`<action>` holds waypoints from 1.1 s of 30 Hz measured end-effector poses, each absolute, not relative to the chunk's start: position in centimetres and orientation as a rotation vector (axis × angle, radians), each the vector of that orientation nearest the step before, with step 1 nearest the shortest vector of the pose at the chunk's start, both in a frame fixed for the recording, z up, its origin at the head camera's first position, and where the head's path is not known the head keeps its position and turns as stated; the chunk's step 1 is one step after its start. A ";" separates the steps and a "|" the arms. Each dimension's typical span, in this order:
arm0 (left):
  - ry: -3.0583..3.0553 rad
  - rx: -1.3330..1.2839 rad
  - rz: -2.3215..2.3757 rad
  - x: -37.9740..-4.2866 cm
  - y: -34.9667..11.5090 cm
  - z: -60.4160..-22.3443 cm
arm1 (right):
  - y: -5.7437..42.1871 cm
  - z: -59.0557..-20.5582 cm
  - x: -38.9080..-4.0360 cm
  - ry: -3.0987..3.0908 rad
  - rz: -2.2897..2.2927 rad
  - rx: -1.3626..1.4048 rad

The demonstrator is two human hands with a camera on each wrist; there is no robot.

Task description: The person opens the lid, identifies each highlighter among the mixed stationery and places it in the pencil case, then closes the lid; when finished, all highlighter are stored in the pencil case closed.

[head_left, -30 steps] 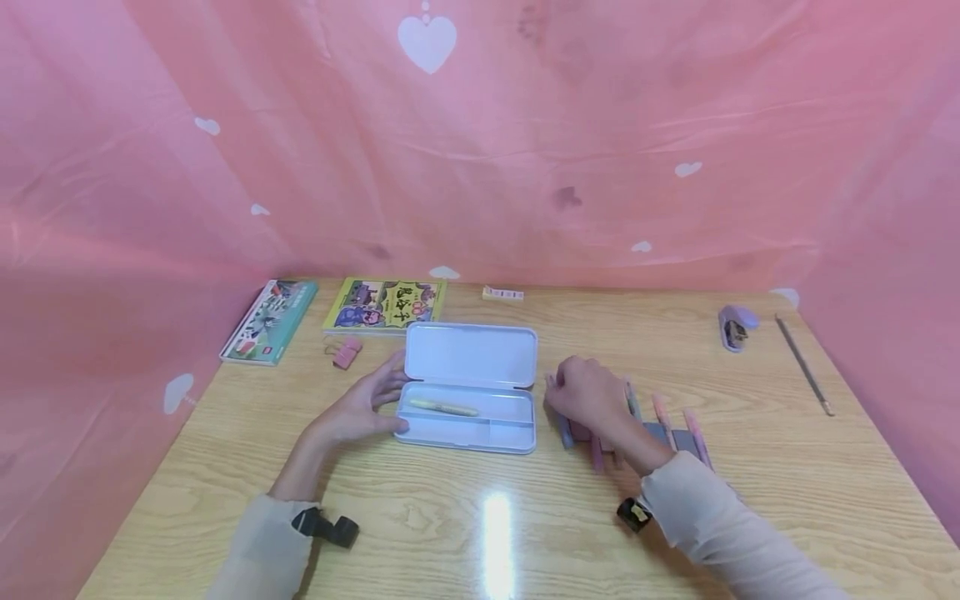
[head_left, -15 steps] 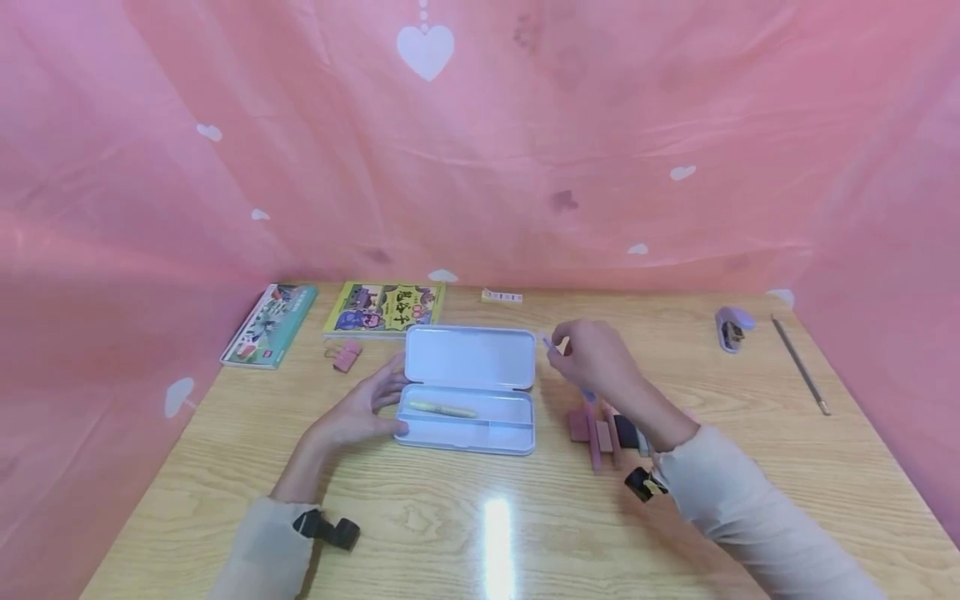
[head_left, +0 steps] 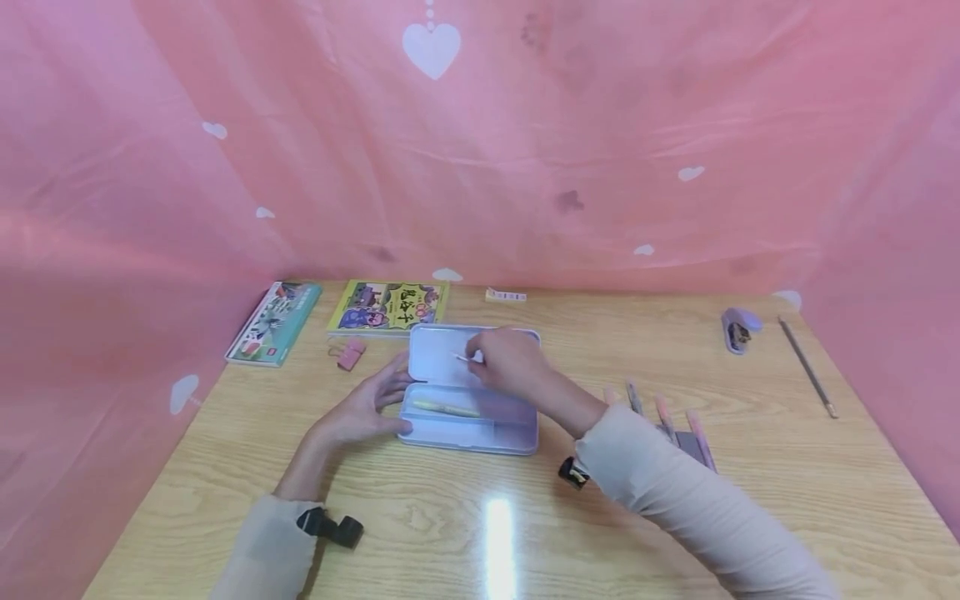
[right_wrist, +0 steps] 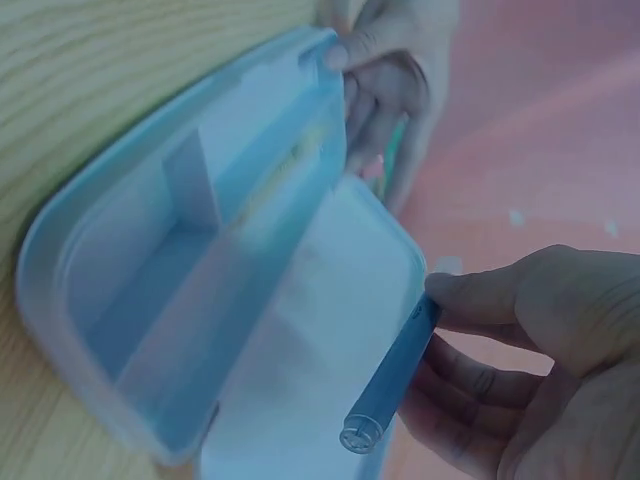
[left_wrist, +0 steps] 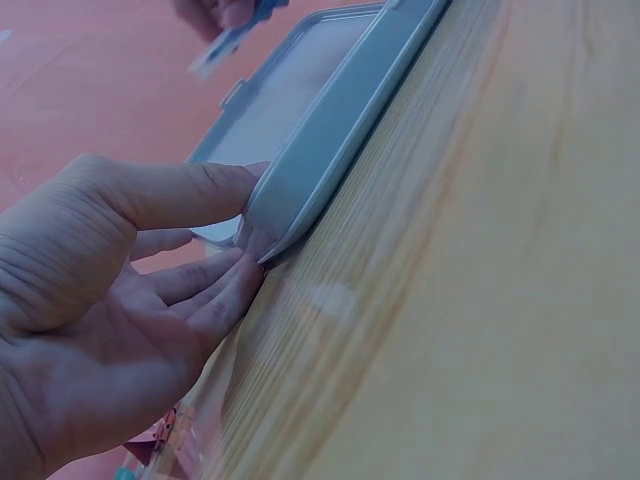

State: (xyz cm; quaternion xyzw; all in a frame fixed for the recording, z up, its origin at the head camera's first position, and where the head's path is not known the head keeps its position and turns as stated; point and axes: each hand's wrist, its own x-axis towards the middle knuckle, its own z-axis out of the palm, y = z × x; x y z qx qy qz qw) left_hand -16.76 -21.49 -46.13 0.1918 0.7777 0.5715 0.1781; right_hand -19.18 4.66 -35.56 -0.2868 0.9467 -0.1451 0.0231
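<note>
A light blue pencil case (head_left: 468, 446) lies with its lid (head_left: 435, 354) tipped back. Inside its long rear compartment rests a yellow pen (head_left: 446, 408). My left hand (head_left: 363, 408) grips the case's left end, thumb (left_wrist: 190, 195) at the rim and fingers against the outer side. Above the lid, my right hand (head_left: 513, 362) pinches a blue pen (right_wrist: 395, 375) between thumb and fingers. The pen's clear end shows in the right wrist view. In the head view the right hand covers most of it.
Several pens (head_left: 697, 437) lie on grey pieces at right, partly hidden by the right sleeve. A stapler (head_left: 738, 329) and a pencil (head_left: 806, 367) lie beyond. Two books (head_left: 273, 325), a pink binder clip (head_left: 348, 354) and a small strip (head_left: 506, 295) are towards the back.
My right hand has picked up the blue pen from beside the case and carried it left, over the open lid. The left hand stays on the case.
</note>
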 end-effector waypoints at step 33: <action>2.150 0.517 1.640 -16.7 -21.4 -45.8 | -1.7 -41.4 -18.3 2.776 -0.291 -1.048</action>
